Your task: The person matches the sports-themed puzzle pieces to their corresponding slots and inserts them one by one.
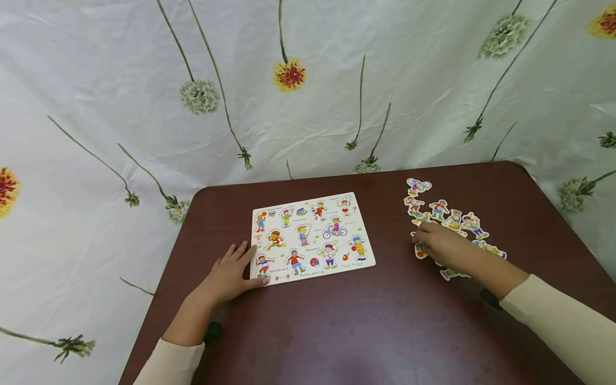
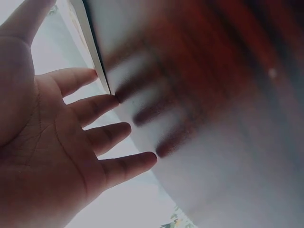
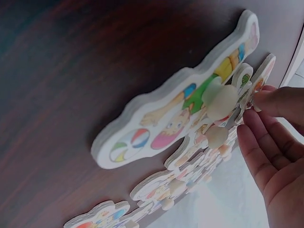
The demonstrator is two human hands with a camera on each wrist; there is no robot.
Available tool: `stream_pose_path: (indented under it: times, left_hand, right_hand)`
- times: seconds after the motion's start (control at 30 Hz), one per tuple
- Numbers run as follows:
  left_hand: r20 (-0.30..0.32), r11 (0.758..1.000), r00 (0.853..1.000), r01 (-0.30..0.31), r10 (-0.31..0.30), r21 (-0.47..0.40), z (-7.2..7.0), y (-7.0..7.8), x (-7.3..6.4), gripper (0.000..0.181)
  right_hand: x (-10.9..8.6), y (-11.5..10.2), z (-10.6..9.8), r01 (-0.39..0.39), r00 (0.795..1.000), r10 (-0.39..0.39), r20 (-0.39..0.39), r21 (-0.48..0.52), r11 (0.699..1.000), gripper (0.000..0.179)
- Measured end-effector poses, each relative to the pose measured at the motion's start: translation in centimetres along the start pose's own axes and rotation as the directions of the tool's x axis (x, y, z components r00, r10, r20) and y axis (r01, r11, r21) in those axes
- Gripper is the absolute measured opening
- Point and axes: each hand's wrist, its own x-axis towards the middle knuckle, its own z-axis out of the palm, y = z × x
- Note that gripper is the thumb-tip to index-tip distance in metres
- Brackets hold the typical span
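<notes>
Left hand (image 1: 226,272): fingers extended and spread, grasping nothing. The thumb lies on the near left corner of the puzzle board (image 1: 289,235); the index fingertip meets the board's left edge. In the left wrist view, the ring and little fingertips point past the board edge over the table (image 1: 337,326).

Right hand (image 1: 440,243): thumb and fingertips drawn together in a pinch on a puzzle piece (image 1: 421,253) at the near left margin of the loose pieces (image 1: 474,224). The hand hides part of this piece.

Board: flat on the table, left of the loose pieces, slightly rotated so its right end sits farther from the person. Its far edge runs near the table's far edge. A strip of dark tabletop separates its right edge from the pieces; a broad expanse of tabletop extends from its near edge toward the person.

Loose pieces: an irregular cluster, several touching. The uppermost piece, showing a bicycle, lies near the table's far edge; the cluster is well apart from the right edge. Pale round knobs (image 3: 221,99) project from the pieces, as seen in the right wrist view. The nearest piece in that view shows a figure in green with a ball.

Perimeter: the table has rounded far corners; a white flowered cloth (image 1: 327,117) hangs directly behind its far edge.
</notes>
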Motion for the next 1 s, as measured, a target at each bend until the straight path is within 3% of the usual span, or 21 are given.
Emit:
stream_pose_path:
  times: [0.3,1.0]
  left_hand:
    - [0.029,1.000,0.999,0.021,-0.020,-0.012,0.1,0.0,0.1,0.103]
    - [0.043,1.000,0.999,0.002,-0.004,0.027,0.2,1.9,1.1,0.101]
  right_hand:
    - [0.0,-0.1,-0.1,-0.070,0.997,0.069,0.035,0.020,0.997,0.021]
    - [0.5,-0.6,-1.2,-0.044,0.995,0.043,-0.092,-0.001,0.999,0.014]
